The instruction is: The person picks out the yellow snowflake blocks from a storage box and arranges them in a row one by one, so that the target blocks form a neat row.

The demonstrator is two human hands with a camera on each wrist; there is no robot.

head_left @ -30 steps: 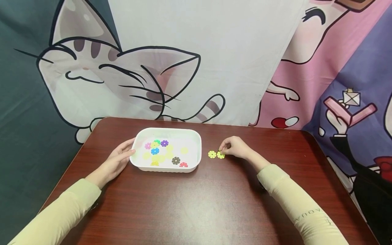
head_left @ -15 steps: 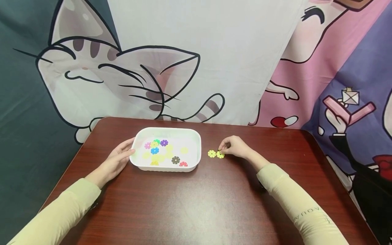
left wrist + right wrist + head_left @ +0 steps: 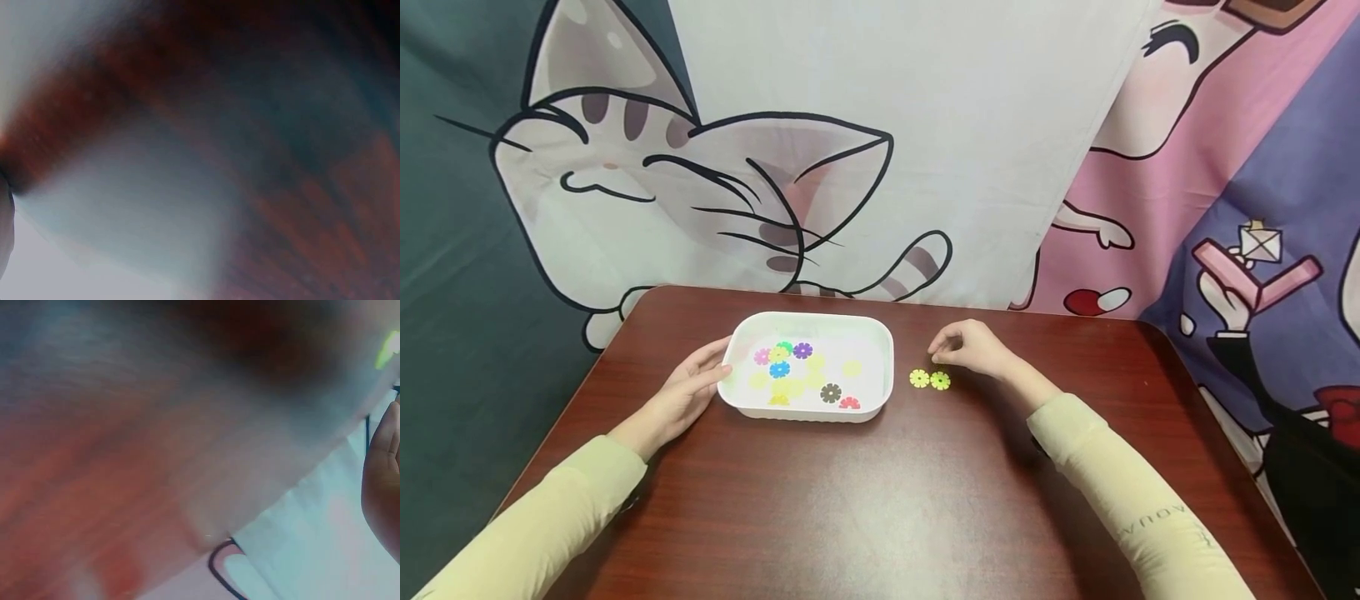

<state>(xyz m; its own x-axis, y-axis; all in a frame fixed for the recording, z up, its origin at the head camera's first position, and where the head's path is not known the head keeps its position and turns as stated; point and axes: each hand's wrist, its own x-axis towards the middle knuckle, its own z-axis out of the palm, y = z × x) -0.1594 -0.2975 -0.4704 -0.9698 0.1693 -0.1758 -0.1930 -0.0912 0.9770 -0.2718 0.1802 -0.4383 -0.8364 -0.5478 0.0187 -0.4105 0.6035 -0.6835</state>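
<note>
In front of me is a dark reddish-brown wood-grain table [image 3: 820, 517] with rounded far corners and a pale glare on its glossy top. On it, left of centre, sits a white, round-cornered rectangular plastic tray [image 3: 805, 414]; just to its right, two flat yellow-green flower-shaped plastic discs [image 3: 919, 378] lie side by side.

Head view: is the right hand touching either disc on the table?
No, the table shows in a gap between the right hand and both discs.
</note>
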